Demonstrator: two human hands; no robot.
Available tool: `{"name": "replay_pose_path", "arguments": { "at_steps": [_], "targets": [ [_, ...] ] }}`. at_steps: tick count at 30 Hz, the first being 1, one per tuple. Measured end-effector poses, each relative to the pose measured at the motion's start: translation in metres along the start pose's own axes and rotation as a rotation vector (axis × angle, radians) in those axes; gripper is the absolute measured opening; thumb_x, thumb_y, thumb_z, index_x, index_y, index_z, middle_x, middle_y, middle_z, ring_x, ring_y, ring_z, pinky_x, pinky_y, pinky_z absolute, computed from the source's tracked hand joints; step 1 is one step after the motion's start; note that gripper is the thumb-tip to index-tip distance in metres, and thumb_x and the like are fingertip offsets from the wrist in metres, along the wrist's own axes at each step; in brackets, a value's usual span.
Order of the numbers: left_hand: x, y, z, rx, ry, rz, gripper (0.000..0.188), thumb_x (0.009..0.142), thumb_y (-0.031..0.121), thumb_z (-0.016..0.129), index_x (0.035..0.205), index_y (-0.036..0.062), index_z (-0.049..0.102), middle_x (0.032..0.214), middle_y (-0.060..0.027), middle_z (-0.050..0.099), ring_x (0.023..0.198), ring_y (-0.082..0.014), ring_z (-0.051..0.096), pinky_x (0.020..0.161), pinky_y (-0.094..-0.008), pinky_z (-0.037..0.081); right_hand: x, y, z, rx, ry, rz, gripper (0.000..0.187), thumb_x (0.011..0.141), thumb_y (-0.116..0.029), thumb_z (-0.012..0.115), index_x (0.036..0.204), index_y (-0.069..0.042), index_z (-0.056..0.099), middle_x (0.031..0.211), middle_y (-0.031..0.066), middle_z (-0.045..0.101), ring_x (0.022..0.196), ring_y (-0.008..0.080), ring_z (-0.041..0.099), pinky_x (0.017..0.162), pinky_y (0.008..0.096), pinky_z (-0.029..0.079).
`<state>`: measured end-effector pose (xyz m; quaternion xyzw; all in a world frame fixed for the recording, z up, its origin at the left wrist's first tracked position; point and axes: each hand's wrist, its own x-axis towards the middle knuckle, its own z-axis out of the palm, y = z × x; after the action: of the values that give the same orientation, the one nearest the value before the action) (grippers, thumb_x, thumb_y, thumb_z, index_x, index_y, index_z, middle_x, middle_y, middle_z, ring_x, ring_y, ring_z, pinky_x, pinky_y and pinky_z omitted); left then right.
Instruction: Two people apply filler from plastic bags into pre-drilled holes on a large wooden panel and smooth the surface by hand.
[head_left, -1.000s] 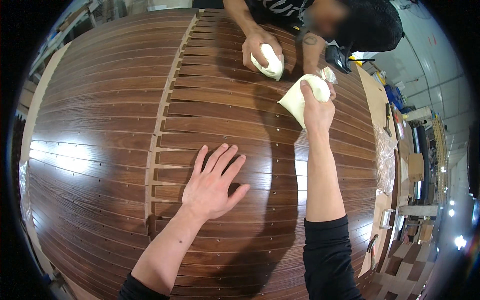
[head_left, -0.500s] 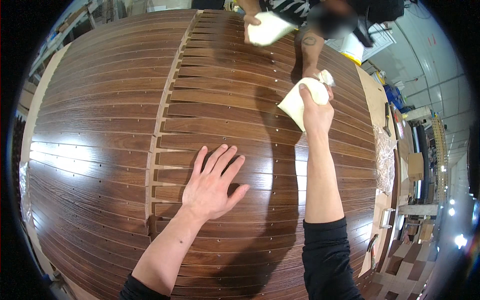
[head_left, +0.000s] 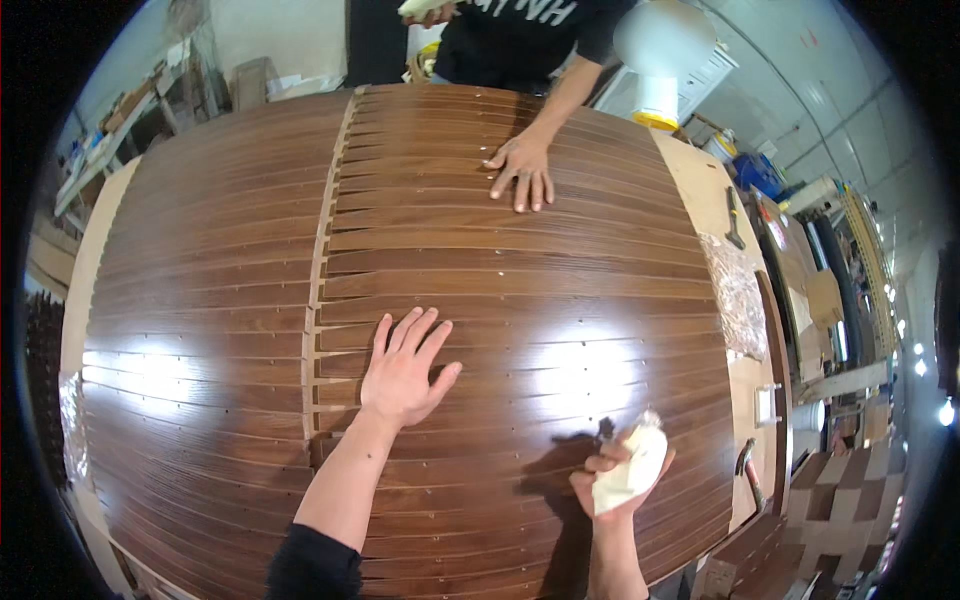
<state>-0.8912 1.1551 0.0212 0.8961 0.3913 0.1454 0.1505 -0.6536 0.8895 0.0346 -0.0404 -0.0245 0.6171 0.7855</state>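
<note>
My left hand (head_left: 405, 370) lies flat on a dark brown panel of wood-grain strips (head_left: 480, 385), fingers spread and holding nothing. At the lower right, my right hand (head_left: 601, 463) is closed round a soft cream-coloured bag (head_left: 635, 468) with a gathered, crumpled end, held above the strips. Small holes and a few white specks dot the panel. Near my left fingertips, narrow tapered gaps between strip ends show a pale wooden strip (head_left: 322, 240) beneath.
Across the panel a co-worker's hand (head_left: 524, 168) rests flat on the strips; their other hand holds a similar bag (head_left: 425, 8). Along the right border lie a hammer (head_left: 734, 218), clear plastic wrap (head_left: 735, 300) and a red-handled tool (head_left: 748, 470). A white bucket (head_left: 656, 100) stands behind.
My right hand has drawn back toward me with the bag. The co-worker has straightened up, lifted their bag away and laid one hand on the panel. My left hand stays flat.
</note>
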Motion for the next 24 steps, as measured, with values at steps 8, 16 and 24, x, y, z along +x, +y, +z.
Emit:
{"name": "replay_pose_path", "arguments": {
  "at_steps": [8,16,24],
  "targets": [
    [-0.001,0.008,0.001,0.205,-0.039,0.024,0.064,0.103,0.051,0.048,0.156,0.0164,0.042,0.162,-0.0104,0.038,0.154,-0.0286,0.029,0.128,-0.0563,0.013,-0.137,0.016,0.042,0.029,0.116,-0.039,0.096,0.084,-0.085,0.057,0.148,-0.014,0.048,0.141,0.0172,0.055,0.126,0.0489,0.054,0.081,0.0588,0.054],
    [-0.081,0.086,0.009,0.186,0.046,0.157,0.062,0.102,0.044,0.053,0.155,0.0125,0.042,0.161,-0.0144,0.039,0.153,-0.0314,0.031,0.127,-0.0589,0.015,-0.234,-0.035,0.08,0.095,-0.232,-0.142,0.089,0.089,-0.077,0.06,0.151,-0.014,0.046,0.117,0.0098,0.062,0.099,0.0306,0.063,0.071,0.0449,0.047],
    [-0.238,0.217,0.015,-0.131,-0.042,0.255,0.061,0.093,0.033,0.07,0.147,0.0115,0.051,0.156,-0.0156,0.043,0.15,-0.0354,0.034,0.125,-0.0604,0.016,-0.32,-0.098,0.086,-0.031,-0.313,-0.326,0.07,0.091,-0.067,0.064,0.141,-0.018,0.058,0.122,0.0071,0.066,0.104,0.0267,0.064,0.084,0.0435,0.047]
  ]
}}
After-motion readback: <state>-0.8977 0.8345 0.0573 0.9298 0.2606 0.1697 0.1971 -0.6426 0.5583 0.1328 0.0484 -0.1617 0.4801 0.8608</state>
